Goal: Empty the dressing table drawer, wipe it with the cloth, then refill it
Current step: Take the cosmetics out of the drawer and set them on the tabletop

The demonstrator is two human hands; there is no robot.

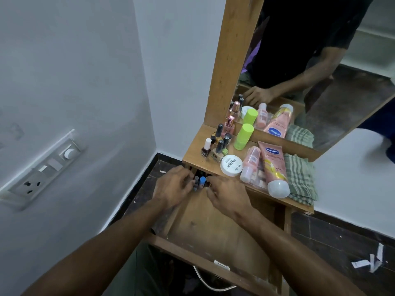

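bare drawer floor (213, 233) ahead, small bottles (199, 181) at back

both hands (174, 185) (227, 194) reach small bottles (199, 182) at the back of the open drawer (213, 231), cloth (299, 176) on top.

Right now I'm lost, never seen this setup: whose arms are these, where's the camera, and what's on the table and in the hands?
No machine here: a person works bare-handed, and the one picture comes from a camera worn on their head, looking down. Both hands reach into the back of the open drawer. The left hand and right hand close around small bottles there; which fingers grip which I cannot tell. On the dressing table top stand nail polish bottles, a green bottle, a white jar, a pink Vaseline tube and a folded checked cloth. The mirror repeats them.
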